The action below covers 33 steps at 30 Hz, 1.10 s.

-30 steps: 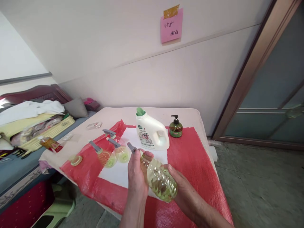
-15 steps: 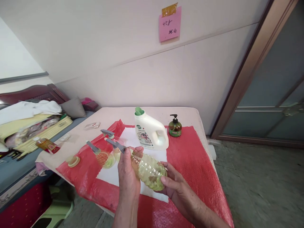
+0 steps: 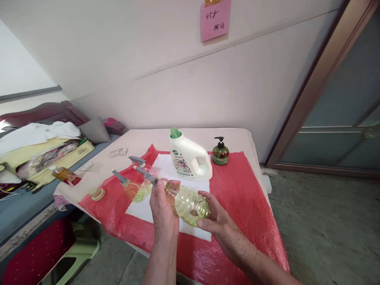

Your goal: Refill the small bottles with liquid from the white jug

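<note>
Both hands are closed on one clear spray bottle [image 3: 185, 202], held tilted above the red mat [image 3: 237, 198] on the tabletop [image 3: 142, 138]: the left hand [image 3: 162, 211] is wrapped round its neck end, the right hand [image 3: 218, 221] is cupped at its base. Two similar spray bottles [image 3: 133, 188] lie just beyond, near a white detergent jug [image 3: 190, 160] and a pump bottle [image 3: 220, 152].

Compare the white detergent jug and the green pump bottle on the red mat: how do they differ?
The white detergent jug is larger and opaque, with a built-in handle; the green pump bottle is small, squat and dark green. The jug is topped by a green cap, the pump bottle by a black pump head. The jug stands on the white cloth, the pump bottle on the bare red mat. Both stand upright, untouched by either hand.
</note>
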Available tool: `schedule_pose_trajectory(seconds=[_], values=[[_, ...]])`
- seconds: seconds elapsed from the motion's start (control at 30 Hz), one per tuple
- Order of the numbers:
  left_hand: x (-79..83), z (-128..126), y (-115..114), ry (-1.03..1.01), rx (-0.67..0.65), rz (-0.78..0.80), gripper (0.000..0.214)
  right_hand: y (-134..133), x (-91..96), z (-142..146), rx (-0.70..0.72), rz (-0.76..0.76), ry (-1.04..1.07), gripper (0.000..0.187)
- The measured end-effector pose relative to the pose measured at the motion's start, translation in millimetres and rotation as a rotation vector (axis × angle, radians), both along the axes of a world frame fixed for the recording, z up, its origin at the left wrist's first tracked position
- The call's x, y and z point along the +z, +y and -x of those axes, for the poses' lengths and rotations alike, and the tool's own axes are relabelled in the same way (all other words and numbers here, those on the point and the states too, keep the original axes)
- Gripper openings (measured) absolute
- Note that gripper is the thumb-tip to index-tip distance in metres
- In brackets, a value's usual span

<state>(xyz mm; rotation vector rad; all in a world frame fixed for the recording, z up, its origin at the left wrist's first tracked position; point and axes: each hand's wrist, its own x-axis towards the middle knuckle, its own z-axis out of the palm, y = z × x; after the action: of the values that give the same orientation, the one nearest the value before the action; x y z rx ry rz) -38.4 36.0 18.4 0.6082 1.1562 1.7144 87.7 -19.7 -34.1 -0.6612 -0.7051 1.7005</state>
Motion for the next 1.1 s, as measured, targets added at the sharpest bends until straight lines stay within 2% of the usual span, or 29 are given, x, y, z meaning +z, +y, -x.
schedule_pose_trajectory(seconds=[0.07, 0.13, 0.23, 0.3, 0.4, 0.5, 0.67, 0.8, 0.93, 1.03, 1.1], values=[[0.8, 0, 0, -0.014, -0.038, 0.0, 0.043, 0, -1.8, 0, -0.016, 0.024, -0.034, 0.068], [1.6, -1, -1, -0.037, -0.084, -0.012, 0.042, 0, -4.8, 0, 0.03, 0.089, -0.042, 0.059], [1.8, -4, -3, -0.037, -0.097, -0.066, 0.039, 1, -7.5, 0, 0.151, 0.211, -0.032, 0.07], [1.5, -5, -4, -0.015, -0.064, -0.096, 0.036, 1, -5.9, 1, 0.175, 0.246, -0.037, 0.075], [1.4, -5, -5, 0.01, 0.001, -0.101, 0.035, 0, 0.8, 0, 0.1, 0.147, -0.012, 0.061], [2.3, -2, -4, 0.019, 0.039, -0.098, 0.035, -1, 5.4, -2, 0.034, 0.062, 0.011, 0.069], [4.2, 0, -5, 0.008, -0.007, -0.052, 0.043, 2, -5.4, 1, 0.036, 0.105, -0.025, 0.056], [4.1, -2, -7, 0.056, 0.01, -0.1, 0.04, 3, -11.3, 4, 0.117, 0.208, -0.062, 0.073], [2.8, -2, -9, 0.126, 0.076, -0.14, 0.037, 0, -1.7, 1, 0.114, 0.088, 0.001, 0.058], [3.0, -1, -10, 0.164, 0.082, -0.133, 0.038, -1, 3.6, -2, 0.082, 0.047, 0.027, 0.065], [3.9, -1, -11, 0.177, 0.063, -0.14, 0.039, 0, 2.5, -3, 0.067, 0.065, 0.033, 0.059]])
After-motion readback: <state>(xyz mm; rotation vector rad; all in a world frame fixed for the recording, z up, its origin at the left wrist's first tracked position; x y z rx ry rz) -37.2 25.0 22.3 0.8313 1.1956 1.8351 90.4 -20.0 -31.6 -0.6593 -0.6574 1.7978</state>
